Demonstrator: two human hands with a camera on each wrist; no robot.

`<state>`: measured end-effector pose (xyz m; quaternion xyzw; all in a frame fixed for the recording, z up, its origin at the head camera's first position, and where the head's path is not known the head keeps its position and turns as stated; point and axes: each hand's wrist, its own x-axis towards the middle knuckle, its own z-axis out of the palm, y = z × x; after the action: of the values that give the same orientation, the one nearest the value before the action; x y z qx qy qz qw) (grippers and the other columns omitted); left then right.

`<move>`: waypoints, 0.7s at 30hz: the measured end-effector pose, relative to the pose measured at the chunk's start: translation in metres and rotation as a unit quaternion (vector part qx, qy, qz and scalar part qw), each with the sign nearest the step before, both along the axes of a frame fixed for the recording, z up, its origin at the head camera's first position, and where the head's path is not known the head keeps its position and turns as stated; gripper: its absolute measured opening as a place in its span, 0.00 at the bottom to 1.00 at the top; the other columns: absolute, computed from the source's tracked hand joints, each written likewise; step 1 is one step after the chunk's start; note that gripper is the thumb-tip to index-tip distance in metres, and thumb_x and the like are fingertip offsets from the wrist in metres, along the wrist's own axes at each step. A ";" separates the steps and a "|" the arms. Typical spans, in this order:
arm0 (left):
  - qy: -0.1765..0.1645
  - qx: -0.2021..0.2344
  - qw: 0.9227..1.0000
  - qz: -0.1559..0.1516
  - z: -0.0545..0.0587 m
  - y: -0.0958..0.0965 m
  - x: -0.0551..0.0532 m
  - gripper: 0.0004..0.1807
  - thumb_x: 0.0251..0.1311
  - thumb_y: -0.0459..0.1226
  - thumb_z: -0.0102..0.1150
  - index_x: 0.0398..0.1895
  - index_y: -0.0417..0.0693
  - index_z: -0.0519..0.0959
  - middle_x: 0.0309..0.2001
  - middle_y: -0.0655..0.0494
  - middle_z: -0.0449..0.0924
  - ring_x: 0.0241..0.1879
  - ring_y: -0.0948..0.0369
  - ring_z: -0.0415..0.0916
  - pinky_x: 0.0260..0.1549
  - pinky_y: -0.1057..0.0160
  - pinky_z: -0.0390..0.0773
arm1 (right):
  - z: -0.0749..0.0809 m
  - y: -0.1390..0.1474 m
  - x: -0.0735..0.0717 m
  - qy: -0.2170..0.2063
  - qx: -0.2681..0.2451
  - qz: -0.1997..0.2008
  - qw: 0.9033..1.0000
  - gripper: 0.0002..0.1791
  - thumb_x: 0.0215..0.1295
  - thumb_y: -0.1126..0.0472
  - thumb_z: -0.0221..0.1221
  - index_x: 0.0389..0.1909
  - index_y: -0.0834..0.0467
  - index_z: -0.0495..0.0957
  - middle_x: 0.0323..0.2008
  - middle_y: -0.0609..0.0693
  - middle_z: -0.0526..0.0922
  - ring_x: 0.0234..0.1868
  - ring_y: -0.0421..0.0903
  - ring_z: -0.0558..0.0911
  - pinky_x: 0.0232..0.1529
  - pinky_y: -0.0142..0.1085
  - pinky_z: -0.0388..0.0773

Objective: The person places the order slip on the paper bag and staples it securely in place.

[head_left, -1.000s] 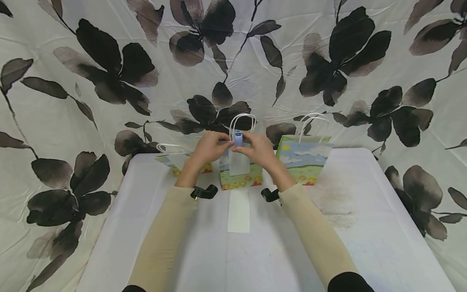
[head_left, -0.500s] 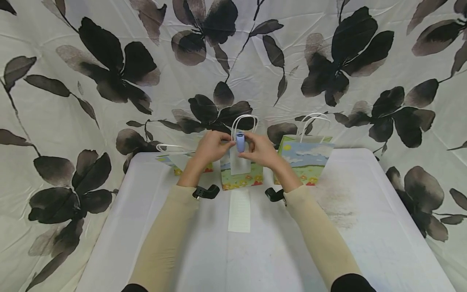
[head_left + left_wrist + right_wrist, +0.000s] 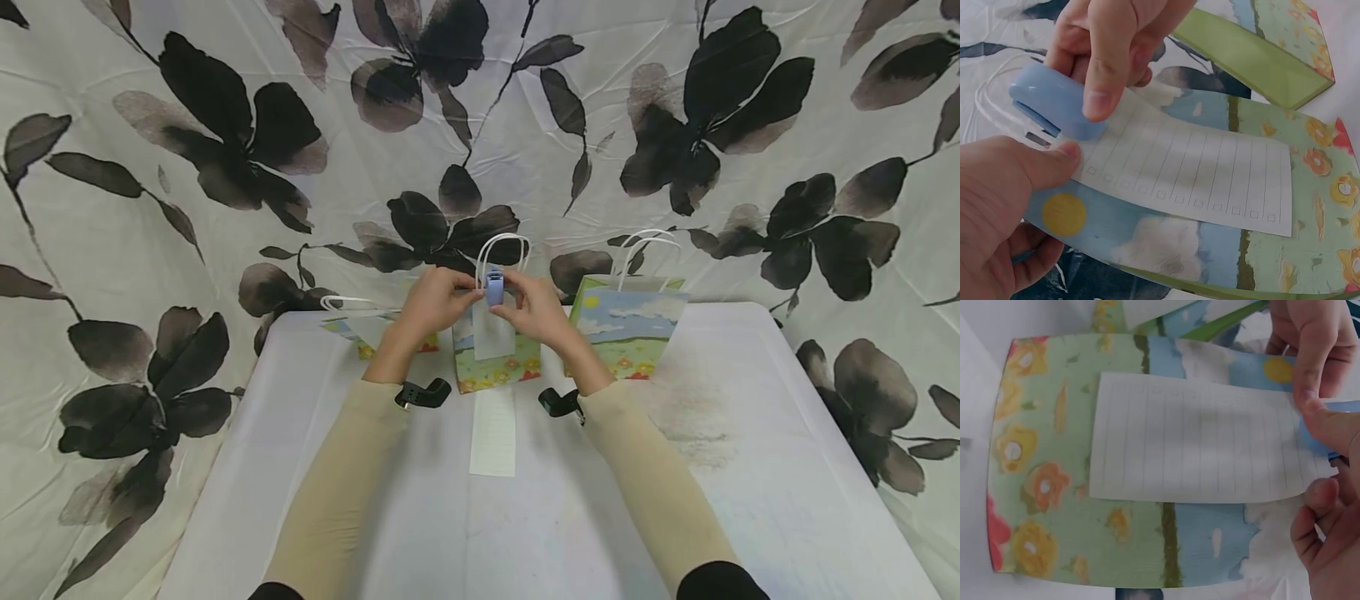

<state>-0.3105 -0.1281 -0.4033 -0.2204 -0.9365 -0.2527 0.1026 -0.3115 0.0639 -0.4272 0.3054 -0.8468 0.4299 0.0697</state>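
Observation:
A lined paper strip [image 3: 1191, 169] with small checkboxes lies over the front of the middle gift bag [image 3: 495, 379], which is printed with sky and flowers. With thumb and fingers, my left hand [image 3: 437, 302] pinches the strip against the bag's top edge. My right hand [image 3: 538, 308] holds a small blue stapler [image 3: 1060, 100] at that same edge, its thumb pressed along one side. In the left wrist view, the stapler's mouth overlaps the strip's top end. White rope handles [image 3: 504, 240] rise behind the stapler. The right wrist view shows it only in part, behind the fingers.
To the right stands a second matching bag [image 3: 626, 329]. A third bag [image 3: 358, 333] leans at the left, partly hidden by my left arm. Another lined strip [image 3: 492, 433] lies on the white table [image 3: 525, 542] in front. A floral cloth [image 3: 330, 192] hangs behind.
The stapler showed longer and more upright half a second ago; now it appears shorter, with my right thumb slightly higher. My right wrist has moved a little inward. The left hand stays in place.

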 end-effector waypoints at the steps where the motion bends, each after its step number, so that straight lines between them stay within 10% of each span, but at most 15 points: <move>1: 0.002 -0.001 1.000 -0.003 0.000 0.000 0.000 0.09 0.53 0.46 0.58 0.27 0.52 0.82 0.21 0.65 0.75 0.17 0.63 0.63 0.18 0.64 0.63 | 0.000 -0.001 0.000 0.008 0.006 -0.007 1.000 0.28 0.53 0.55 0.62 0.56 0.52 0.68 0.21 0.46 0.73 0.16 0.43 0.65 0.19 0.35 0.62; 9: -0.018 -0.005 1.000 0.012 -0.001 0.000 -0.002 0.10 0.54 0.46 0.57 0.30 0.50 0.81 0.25 0.63 0.76 0.23 0.63 0.67 0.24 0.63 0.66 | -0.006 -0.006 -0.008 0.060 0.050 -0.048 0.996 0.23 0.50 0.52 0.64 0.49 0.52 0.74 0.15 0.47 0.69 0.14 0.43 0.61 0.16 0.34 0.55; 15: -0.102 0.054 0.993 -0.009 0.000 0.000 0.000 0.23 0.46 0.54 0.61 0.44 0.52 0.78 0.41 0.60 0.77 0.40 0.62 0.72 0.38 0.61 0.71 | -0.009 -0.006 -0.010 0.041 0.011 -0.039 0.998 0.22 0.52 0.53 0.62 0.50 0.51 0.73 0.19 0.47 0.74 0.14 0.42 0.59 0.17 0.33 0.57; 21: -0.099 0.073 0.992 -0.013 0.000 0.001 -0.004 0.16 0.45 0.54 0.61 0.33 0.58 0.78 0.26 0.62 0.74 0.22 0.62 0.65 0.23 0.64 0.66 | -0.010 -0.009 -0.008 0.078 0.007 -0.047 0.996 0.21 0.53 0.45 0.59 0.46 0.50 0.75 0.13 0.44 0.69 0.09 0.41 0.57 0.13 0.33 0.54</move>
<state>-0.3149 -0.1275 -0.4035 -0.1981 -0.9183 -0.3421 0.0222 -0.3198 0.0545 -0.4375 0.2988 -0.8548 0.3954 0.1538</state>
